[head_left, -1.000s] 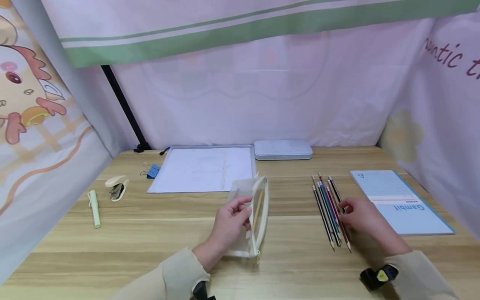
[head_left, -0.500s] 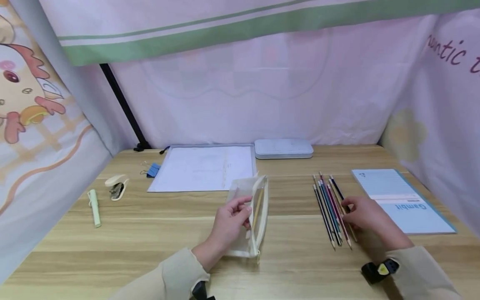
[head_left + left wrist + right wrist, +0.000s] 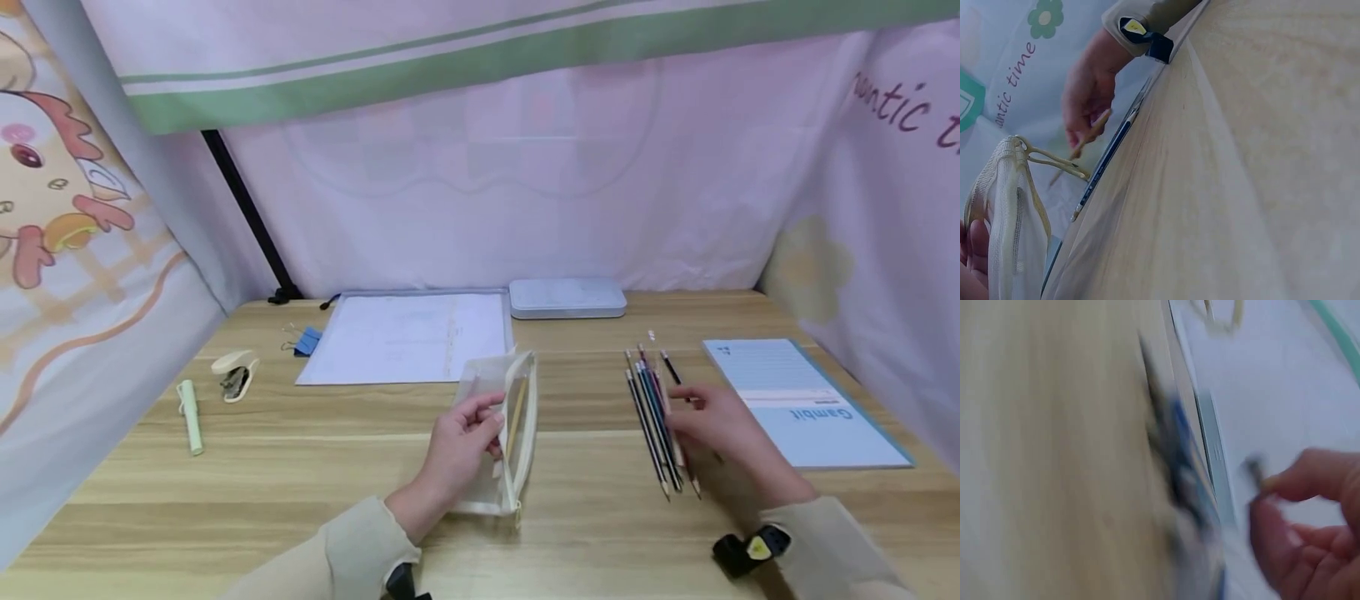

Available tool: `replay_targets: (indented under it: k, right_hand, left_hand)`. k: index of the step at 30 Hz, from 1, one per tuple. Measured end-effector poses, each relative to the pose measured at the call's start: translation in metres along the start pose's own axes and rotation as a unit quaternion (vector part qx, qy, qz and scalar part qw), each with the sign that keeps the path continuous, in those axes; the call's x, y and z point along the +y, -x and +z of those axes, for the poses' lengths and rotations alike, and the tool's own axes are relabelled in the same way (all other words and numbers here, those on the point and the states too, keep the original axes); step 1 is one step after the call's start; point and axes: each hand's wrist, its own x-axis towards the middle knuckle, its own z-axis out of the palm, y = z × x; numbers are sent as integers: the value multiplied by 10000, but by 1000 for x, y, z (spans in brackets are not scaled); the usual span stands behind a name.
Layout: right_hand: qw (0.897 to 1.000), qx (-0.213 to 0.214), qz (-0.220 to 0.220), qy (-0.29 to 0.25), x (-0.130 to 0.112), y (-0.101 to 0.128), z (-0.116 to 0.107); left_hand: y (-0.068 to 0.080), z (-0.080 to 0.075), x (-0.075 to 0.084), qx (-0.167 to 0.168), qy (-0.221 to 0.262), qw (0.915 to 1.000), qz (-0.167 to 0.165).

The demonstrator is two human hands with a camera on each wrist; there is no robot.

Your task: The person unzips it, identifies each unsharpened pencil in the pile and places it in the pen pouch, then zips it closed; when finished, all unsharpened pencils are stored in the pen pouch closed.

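My left hand (image 3: 457, 450) grips the edge of a whitish mesh pencil case (image 3: 480, 375), whose zipped side stands open toward the right. A yellowish pencil (image 3: 516, 417) shows inside it. My right hand (image 3: 723, 429) pinches a wood-coloured pencil (image 3: 1092, 132) between thumb and fingers, raised off the table in the left wrist view. Under and beside that hand lies a bunch of dark and coloured pencils (image 3: 649, 421), side by side with their tips toward me. One dark pencil (image 3: 670, 367) lies a little apart at the right, partly hidden by my fingers. The right wrist view is blurred.
A blue notepad (image 3: 802, 408) lies right of the pencils. Behind are a white paper sheet (image 3: 397, 337) and a pale flat case (image 3: 567, 300). At the left are a blue binder clip (image 3: 306, 342), a stapler (image 3: 236, 377) and a light green pen-like stick (image 3: 191, 418).
My right hand has picked a wood-coloured pencil from the right side of the bunch and moved slightly left with it. The left hand and the pencil case have stayed still.
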Motion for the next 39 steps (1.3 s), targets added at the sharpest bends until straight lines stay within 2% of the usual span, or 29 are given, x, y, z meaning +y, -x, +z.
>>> replay_targets:
  k: [2,4,6,8,11,16,20,30,34,39]
  right_hand:
    - [9941,-132,-116,-1075,-12,2,20]
    - [9782,-242,-125,-2061,-27,5,43]
    - [9650,-199,-56,-2615,-43,8,66]
    - [9543,-158,-95,-2983,-58,9,86]
    - [9438,-237,-79,-3297,-76,11,113]
    - [9377,-741,-109,-3394,-89,19,138]
    - [9399,-909,-166,-3288,-91,25,142]
    - [9524,-1319,-142,-2746,-87,24,141]
    - [9615,-1003,-128,-2554,-83,19,130]
    - [9811,-273,-435,-1865,-65,12,91]
  left_hand:
    - [0,0,0,-11,4,10000,21]
    - [0,1,-1,-43,35,10000,37]
    - [0,3,-1,-96,93,9999,73]
    - [0,5,-2,-138,163,9997,98]
    - [0,8,-2,-159,235,9995,119]
    - [0,11,-2,-43,174,9998,94]
    - [0,10,-2,112,130,9998,140]
    - [1,10,-2,-20,116,9997,213]
    - [2,10,-1,13,102,9996,280]
    - [2,8,2,95,83,9996,235]
